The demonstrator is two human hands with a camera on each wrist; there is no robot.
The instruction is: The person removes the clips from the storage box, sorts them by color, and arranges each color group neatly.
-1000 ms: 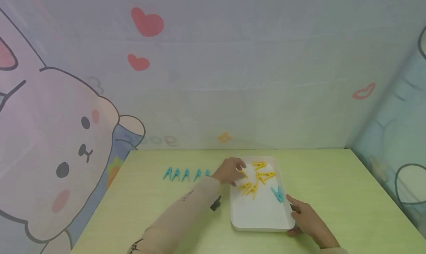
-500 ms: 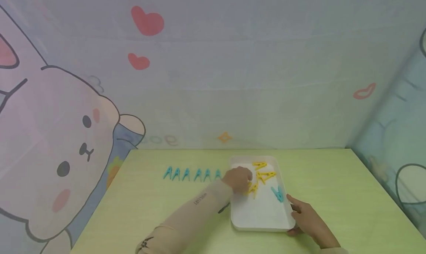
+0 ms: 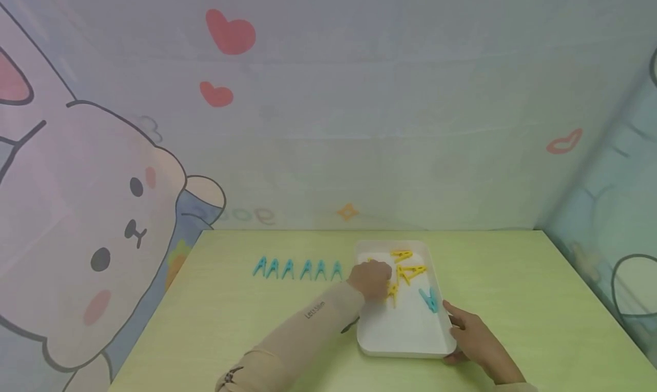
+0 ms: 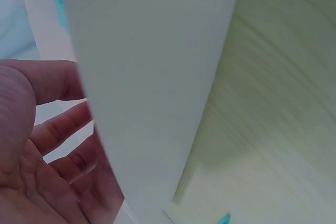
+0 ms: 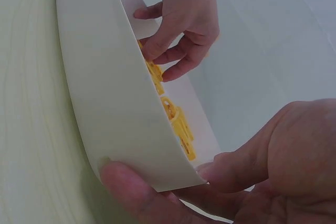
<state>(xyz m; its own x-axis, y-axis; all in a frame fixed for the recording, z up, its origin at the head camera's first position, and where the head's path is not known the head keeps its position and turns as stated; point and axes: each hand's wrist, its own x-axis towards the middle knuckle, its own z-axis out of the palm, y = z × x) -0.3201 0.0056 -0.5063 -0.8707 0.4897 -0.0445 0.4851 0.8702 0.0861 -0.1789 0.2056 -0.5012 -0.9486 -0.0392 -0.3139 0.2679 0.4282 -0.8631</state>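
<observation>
A white tray [image 3: 400, 335] holds several yellow clothespins [image 3: 402, 255] and a blue clothespin [image 3: 429, 299]. My left hand [image 3: 370, 279] is down inside the tray by its left side, over the yellow clothespins there. In the right wrist view the fingers of this left hand [image 5: 189, 27] are bent down at the yellow clothespins [image 5: 176, 121]; I cannot tell whether they pinch one. The left wrist view has its fingertips hidden behind the tray wall [image 4: 152, 66]. My right hand [image 3: 474, 338] grips the tray's near right side, thumb at the rim and fingers around the outer wall.
A row of several blue clothespins [image 3: 289, 269] lies on the light green table [image 3: 231, 318] left of the tray. Behind the table hangs a printed cloth [image 3: 390, 106] with hearts and a rabbit.
My left hand has moved right and slightly nearer, from the tray's upper left edge over the yellow clothespins. The row's rightmost blue clothespin has come out from behind it. The right hand stays put.
</observation>
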